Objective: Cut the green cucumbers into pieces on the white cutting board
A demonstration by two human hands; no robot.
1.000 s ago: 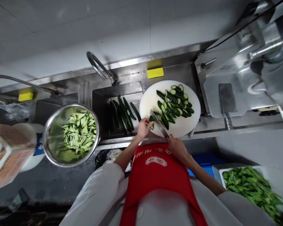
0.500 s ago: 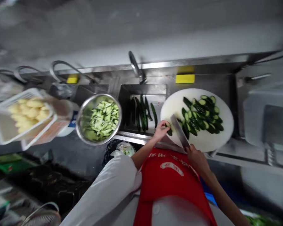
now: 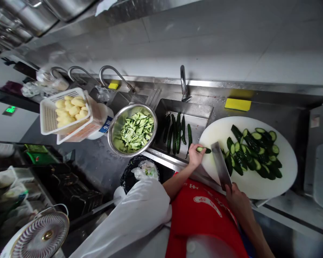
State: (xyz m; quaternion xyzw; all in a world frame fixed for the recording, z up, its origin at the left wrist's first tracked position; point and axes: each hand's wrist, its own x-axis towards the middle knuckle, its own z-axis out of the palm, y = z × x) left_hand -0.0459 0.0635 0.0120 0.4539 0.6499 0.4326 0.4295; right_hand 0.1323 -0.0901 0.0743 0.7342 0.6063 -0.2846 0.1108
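Crosswise over the left edge of the board, the cucumber piece points right toward the knife, pinched by the left hand; the right hand seems clasped round the knife. Earlier, the piece slanted more steeply.

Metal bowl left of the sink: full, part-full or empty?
Part-full: cut green-and-pale vegetable pieces lie inside the metal bowl, with bare inner wall visible around them.

Your 12 to 2: pale grey wall, thin seams, soft glare low down. Steel shelf at your 11. Steel counter runs along the wall. Dark grey floor at your 8, lit green sign at your 9. Light's cool, dimmer toward 7.
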